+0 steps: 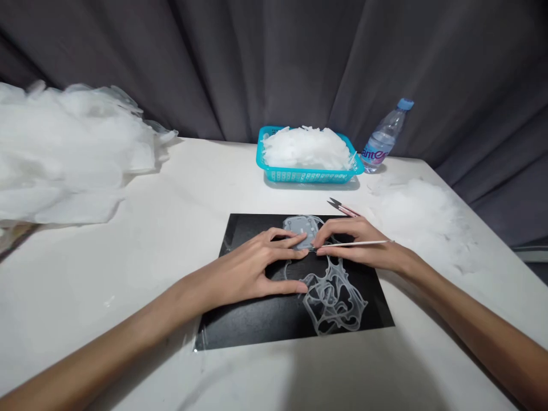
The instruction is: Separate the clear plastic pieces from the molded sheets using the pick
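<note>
My left hand [261, 262] lies with its fingers spread, the fingertips on a flat, translucent rubber-like piece [295, 225] at the top of a black mat [248, 322]. The thumb rests lower, near a tangle of clear, thin trimmings [336, 302] that trails down the mat. My right hand [357, 242] is closed in a pinch on a thin white stick [359, 244], whose tip end is at the piece's lower right edge. The exact tip is hidden by the fingers. Just beyond the right hand lie small thread snips [340, 206], partly covered by it.
A turquoise basket [308, 176] heaped with white translucent pieces [306, 147] stands at the back, beside a water bottle [381, 142]. On the left is a large pile of whitish sheets [64, 154]. A loose whitish heap [419, 217] lies at right. Grey curtains [274, 63] hang behind the table.
</note>
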`<control>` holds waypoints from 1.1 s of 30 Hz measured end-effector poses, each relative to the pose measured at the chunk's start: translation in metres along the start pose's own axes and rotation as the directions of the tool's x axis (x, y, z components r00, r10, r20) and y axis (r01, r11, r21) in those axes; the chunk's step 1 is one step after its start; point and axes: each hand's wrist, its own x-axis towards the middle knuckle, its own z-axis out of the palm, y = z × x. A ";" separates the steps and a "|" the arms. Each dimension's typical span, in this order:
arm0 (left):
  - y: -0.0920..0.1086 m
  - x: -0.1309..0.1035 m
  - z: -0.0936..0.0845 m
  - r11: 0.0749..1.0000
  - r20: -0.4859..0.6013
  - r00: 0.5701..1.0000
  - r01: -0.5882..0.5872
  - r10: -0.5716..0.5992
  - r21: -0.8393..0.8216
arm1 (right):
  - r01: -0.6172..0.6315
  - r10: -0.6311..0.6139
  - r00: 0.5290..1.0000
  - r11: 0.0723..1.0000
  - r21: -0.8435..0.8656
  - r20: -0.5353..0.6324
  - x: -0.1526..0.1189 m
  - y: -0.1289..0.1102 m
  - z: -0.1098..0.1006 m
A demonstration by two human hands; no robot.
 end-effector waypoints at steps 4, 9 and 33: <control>0.000 0.002 -0.004 0.999 0.020 1.000 0.014 -0.013 -0.032 | 0.025 -0.025 1.000 1.000 -0.005 0.013 -0.002 0.001 -0.002; 0.002 0.003 -0.005 0.999 0.011 1.000 -0.003 0.003 -0.051 | 0.015 -0.015 1.000 1.000 0.017 0.016 -0.002 0.003 -0.001; -0.002 0.003 -0.003 0.996 -0.027 0.997 -0.074 0.075 0.048 | 0.182 -0.168 0.978 0.977 -0.111 0.121 -0.002 0.005 -0.002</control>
